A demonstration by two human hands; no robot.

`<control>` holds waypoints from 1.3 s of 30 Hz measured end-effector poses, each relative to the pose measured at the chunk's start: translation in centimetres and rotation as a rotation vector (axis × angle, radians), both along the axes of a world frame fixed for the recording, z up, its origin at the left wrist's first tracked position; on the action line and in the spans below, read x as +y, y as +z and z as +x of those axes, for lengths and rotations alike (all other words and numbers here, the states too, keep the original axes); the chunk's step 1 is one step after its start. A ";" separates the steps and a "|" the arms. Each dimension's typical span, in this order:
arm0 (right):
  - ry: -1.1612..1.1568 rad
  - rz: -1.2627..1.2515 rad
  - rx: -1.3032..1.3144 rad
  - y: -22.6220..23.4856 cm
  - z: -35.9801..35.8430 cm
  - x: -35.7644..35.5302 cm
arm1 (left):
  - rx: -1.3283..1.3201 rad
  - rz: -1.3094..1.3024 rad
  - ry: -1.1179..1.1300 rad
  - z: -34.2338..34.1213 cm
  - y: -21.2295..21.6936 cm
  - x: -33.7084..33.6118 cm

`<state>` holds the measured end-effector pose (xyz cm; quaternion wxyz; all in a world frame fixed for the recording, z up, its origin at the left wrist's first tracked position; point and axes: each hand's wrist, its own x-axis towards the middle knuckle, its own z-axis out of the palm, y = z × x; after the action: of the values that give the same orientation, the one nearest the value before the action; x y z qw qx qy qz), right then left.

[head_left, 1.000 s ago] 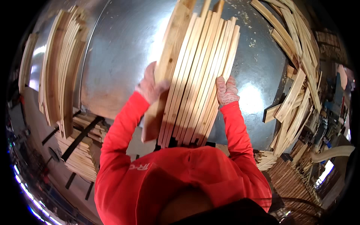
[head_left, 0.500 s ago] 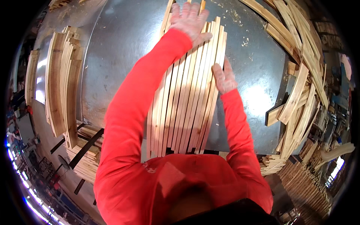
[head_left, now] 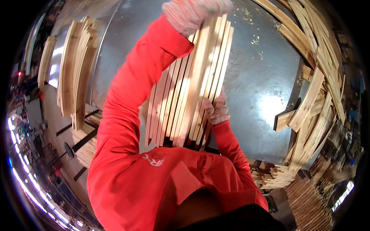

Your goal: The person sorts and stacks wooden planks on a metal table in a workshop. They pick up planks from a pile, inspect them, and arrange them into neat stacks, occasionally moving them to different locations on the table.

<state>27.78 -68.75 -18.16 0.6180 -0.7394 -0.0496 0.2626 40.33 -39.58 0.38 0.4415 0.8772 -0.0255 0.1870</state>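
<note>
A bundle of pale wooden slats lies on a grey sheet-metal tabletop, its long axis running from the person's chest away toward the far edge and leaning a little to the right as it goes, so the near ends sit just above the red sweatshirt and the far ends point up and to the right. The slats lie side by side and partly stacked, touching one another along their lengths. The right hand, in a speckled knit work glove, is at the near right edge of the bundle, fingers curled closed around the outermost slats there. The left hand, gloved the same way, is stretched out to the far end of the bundle, its fingers bent down over the slat tips and gripping them; how tightly cannot be told. Against half a second ago, the left hand sits on the same far end, while the right hand has slid back toward the body along the right edge, and the bundle looks more gathered. Farther left, another stack of wooden strips stands on edge, and loose offcuts pile up along the right side of the table.
</note>
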 end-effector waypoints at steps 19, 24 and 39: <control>0.383 0.354 -0.175 15.6 -5.8 24.9 | -0.797 -0.762 1.137 -38.5 -4.0 2.4; 0.002 0.668 0.415 9.8 -8.1 38.2 | 0.283 -0.148 0.870 -44.3 -3.6 9.1; 0.869 -0.361 -0.268 13.4 -17.5 63.5 | 1.128 0.195 0.892 -47.7 0.4 38.4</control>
<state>10.26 -5.26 -4.77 0.3013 -0.7730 -0.3862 0.4032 -7.32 -1.22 0.80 0.1890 0.8024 0.5497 -0.1349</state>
